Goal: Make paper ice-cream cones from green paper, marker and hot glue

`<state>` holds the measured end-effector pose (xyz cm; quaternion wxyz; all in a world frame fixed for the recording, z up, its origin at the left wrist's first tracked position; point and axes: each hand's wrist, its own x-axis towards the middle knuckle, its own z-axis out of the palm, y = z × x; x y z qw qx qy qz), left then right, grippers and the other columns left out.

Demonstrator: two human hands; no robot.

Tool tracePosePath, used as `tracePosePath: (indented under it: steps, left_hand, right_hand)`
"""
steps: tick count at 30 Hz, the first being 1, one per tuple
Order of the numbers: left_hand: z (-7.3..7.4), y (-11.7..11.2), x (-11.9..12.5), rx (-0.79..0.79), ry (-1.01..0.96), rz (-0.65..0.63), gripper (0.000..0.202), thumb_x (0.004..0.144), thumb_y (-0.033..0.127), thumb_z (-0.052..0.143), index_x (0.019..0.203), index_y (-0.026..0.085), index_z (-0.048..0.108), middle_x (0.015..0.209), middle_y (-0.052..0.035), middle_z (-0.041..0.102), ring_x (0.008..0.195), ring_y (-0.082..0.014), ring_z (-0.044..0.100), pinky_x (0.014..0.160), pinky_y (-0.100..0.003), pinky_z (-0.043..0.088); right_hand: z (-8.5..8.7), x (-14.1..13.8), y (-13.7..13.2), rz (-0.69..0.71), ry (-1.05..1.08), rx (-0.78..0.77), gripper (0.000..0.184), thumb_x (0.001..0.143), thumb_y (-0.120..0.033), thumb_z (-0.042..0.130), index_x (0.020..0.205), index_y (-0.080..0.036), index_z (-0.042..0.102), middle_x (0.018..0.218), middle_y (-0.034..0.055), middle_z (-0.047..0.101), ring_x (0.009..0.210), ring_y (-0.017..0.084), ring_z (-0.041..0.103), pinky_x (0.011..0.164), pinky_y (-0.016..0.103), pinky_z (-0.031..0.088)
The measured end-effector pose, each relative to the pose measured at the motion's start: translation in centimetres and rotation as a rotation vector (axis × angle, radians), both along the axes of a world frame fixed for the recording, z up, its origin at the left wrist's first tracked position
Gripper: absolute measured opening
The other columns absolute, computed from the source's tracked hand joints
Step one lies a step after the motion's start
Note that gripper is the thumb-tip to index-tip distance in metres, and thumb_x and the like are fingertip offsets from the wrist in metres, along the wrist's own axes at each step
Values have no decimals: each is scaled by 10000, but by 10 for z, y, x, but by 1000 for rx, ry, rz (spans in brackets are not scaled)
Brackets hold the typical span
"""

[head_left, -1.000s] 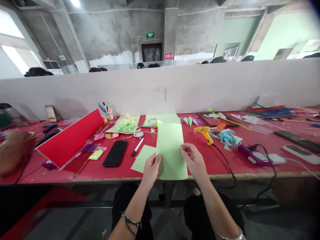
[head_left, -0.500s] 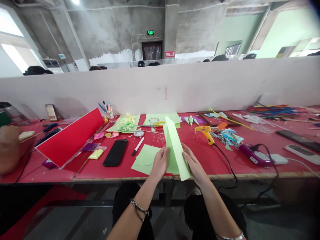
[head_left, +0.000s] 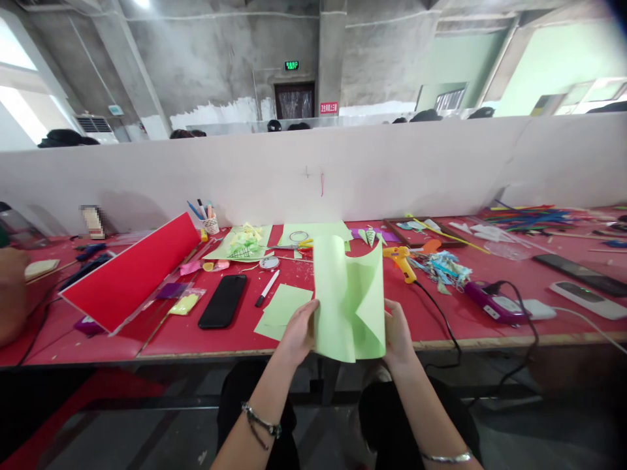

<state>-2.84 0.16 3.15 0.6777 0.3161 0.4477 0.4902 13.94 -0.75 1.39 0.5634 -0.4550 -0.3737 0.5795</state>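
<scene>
A light green sheet of paper (head_left: 333, 300) is held up above the table's front edge, curled over with its loose edges bulging apart. My left hand (head_left: 300, 333) grips its left side, thumb at the edge and the other fingers partly behind it. On the right side, my right hand (head_left: 398, 331) is closed on the same sheet, with some fingertips hidden behind the paper. Flat green paper pieces (head_left: 287, 305) lie on the red table just left of my left hand. A white marker (head_left: 267, 288) and a black phone (head_left: 223, 301) lie farther left.
A yellow glue gun (head_left: 401, 262) with a black cord lies to the right, near a purple power strip (head_left: 497, 305). Scissors (head_left: 298, 245) rest at the back. A red board (head_left: 134, 271) leans at left, beside another person's arm (head_left: 12, 297).
The green sheet has gone from a narrow, nearly edge-on fold to a wider, curled shape facing me. My hands have moved apart along with its sides.
</scene>
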Motion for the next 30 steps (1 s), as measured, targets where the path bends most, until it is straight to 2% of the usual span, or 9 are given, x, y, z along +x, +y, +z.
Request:
tracePosePath:
  steps: [5,9,12,17,20,23,25,27,30]
  left_hand:
    - [-14,-2,-32,-6,70,55,184,680,278,576,816,155,561,786,-45,664,725,-149,623,583,-221,476]
    - [-15,2,-45,60,147,-41,307,696,346,549,956,184,558,875,-51,654,701,-157,621,520,-232,460]
    - [-15,9,-42,153,269,-50,361,748,431,464,1012,195,538,951,-67,632,744,-162,613,524,-234,449]
    - [-9,10,-22,295,427,14,311,716,437,541,864,166,569,859,-49,630,821,-174,574,650,-241,438]
    - [-3,8,-12,390,506,49,309,727,434,534,865,158,549,843,-39,616,804,-168,555,684,-257,425]
    - [2,9,-10,469,587,81,301,743,434,515,857,156,530,805,-21,589,738,-144,525,657,-245,402]
    - [5,12,-13,520,638,76,299,753,444,496,824,156,523,739,-1,555,668,-125,487,610,-229,377]
    - [10,16,-18,568,687,50,307,749,462,490,737,156,505,640,26,487,587,-106,427,551,-215,335]
    - [16,20,-24,625,751,6,347,734,485,495,621,161,444,553,51,366,519,-89,335,495,-210,265]
  right_hand:
    - [0,6,1,-67,34,31,433,721,-512,407,954,-201,599,810,70,688,727,262,640,622,380,506]
    - [2,1,4,-15,-120,46,663,686,-416,570,1267,-283,279,1136,59,566,878,229,611,724,372,504]
    - [4,-2,5,-81,-355,170,886,629,-367,653,1320,-246,112,1249,115,435,1061,240,508,880,403,426]
    - [5,-4,3,-6,-578,341,941,630,-311,652,1333,-194,38,1271,146,364,1144,239,424,981,429,314]
    - [6,-2,-1,60,-608,359,974,610,-290,674,1340,-199,37,1317,147,302,1197,245,363,997,421,297]
    - [8,0,-3,125,-447,319,989,619,-302,681,1348,-227,16,1337,135,305,1196,240,377,973,405,338]
    - [9,2,-2,135,-227,243,868,679,-350,633,1341,-260,78,1306,110,388,1133,222,456,916,384,400]
    - [10,4,1,95,-17,159,646,721,-395,582,1276,-265,277,1206,77,515,1027,197,543,838,338,454]
    - [12,5,5,52,127,89,376,688,-391,620,1014,-218,548,1005,44,645,857,174,613,727,275,487]
